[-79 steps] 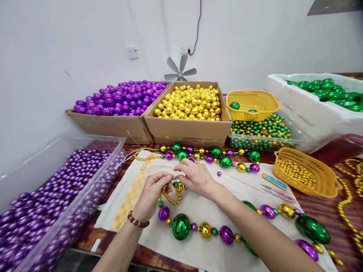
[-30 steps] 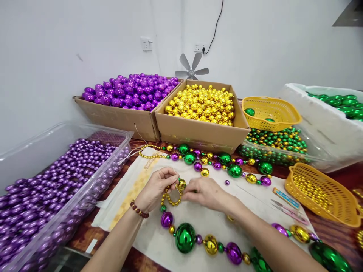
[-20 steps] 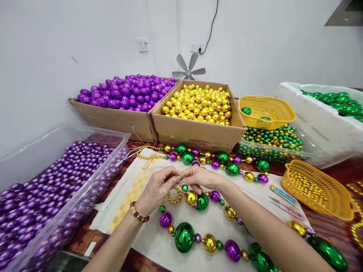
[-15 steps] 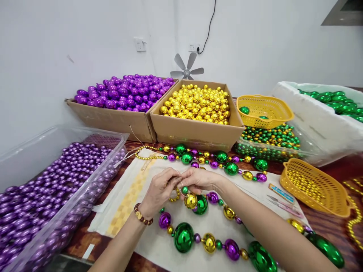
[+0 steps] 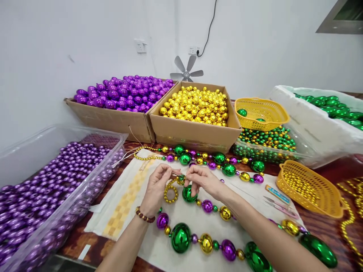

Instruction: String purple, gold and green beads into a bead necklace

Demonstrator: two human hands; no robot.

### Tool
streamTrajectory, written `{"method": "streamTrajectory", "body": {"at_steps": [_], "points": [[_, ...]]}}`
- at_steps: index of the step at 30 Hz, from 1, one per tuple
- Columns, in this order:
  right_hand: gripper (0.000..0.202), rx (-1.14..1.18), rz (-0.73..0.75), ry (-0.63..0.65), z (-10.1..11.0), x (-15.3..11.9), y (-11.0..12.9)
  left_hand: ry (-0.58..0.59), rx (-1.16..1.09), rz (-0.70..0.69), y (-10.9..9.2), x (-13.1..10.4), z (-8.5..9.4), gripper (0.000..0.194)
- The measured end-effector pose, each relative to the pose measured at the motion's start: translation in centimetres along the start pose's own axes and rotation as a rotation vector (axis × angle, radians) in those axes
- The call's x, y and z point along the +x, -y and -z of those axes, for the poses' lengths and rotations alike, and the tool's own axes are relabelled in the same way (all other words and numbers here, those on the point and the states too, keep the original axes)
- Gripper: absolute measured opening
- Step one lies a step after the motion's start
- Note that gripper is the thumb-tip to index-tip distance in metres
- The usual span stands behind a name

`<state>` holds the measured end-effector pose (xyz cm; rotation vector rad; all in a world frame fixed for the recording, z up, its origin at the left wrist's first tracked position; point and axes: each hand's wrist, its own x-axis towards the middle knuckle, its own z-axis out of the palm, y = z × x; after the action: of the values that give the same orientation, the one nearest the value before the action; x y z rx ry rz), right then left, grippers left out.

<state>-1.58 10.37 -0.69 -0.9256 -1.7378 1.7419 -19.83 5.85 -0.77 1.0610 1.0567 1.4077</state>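
Over the white cloth (image 5: 154, 249), my left hand (image 5: 157, 181) and my right hand (image 5: 204, 181) face each other, each in a pinch. A thin pale string (image 5: 175, 173) runs between their fingertips. Small green and gold beads sit right at my right fingertips, partly hidden. Below the hands hangs or lies a loop of small gold beads (image 5: 171, 200), and a shiny green ball (image 5: 189, 193) is under my right hand. From there a strand of purple, gold and green beads (image 5: 207, 206) curves across the cloth, joining larger ones like the green ball (image 5: 180, 237) nearer me.
A finished-looking bead strand (image 5: 185, 158) lies behind. Boxes of purple (image 5: 110, 115) and gold beads (image 5: 195, 132) stand at the back, a clear purple-bead tub (image 5: 124, 141) left. Right are yellow baskets (image 5: 326, 206), pink-handled scissors (image 5: 283, 208), a blue-labelled packet (image 5: 278, 194) and a foam box (image 5: 312, 124).
My hands have moved apart from touching, with string stretched between them. The beads below my fingers have dropped toward the cloth, and the gold loop shows more. The view has shifted slightly.
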Motion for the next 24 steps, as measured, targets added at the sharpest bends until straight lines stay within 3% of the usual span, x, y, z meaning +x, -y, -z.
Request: {"method": "streamTrajectory", "body": {"at_steps": [5,10,15,17,20,24], "points": [[0.015,-0.144,0.064,0.019,0.3,-2.2,0.0,-0.021,-0.351,0.092,-0.5,0.3,-0.9,0.02],[0.013,-0.401,0.109,0.041,0.8,-4.7,-0.1,-0.001,-0.369,0.157,-0.5,0.3,-2.0,0.02],[0.019,-0.489,0.164,0.056,2.1,-6.6,2.2,-0.021,-0.316,0.155,-0.5,0.6,-3.0,0.017],[0.019,-0.438,0.23,0.025,2.3,-6.8,3.5,0.002,-0.321,0.16,-0.8,0.7,-3.6,0.016],[0.019,-0.141,0.378,-0.03,1.9,-6.3,5.0,0.041,-0.365,0.16,-1.9,0.9,-4.6,0.015],[0.02,0.225,0.464,-0.012,1.2,-5.2,7.0,0.147,-0.527,0.177,-5.1,1.4,-6.2,0.012]]}}
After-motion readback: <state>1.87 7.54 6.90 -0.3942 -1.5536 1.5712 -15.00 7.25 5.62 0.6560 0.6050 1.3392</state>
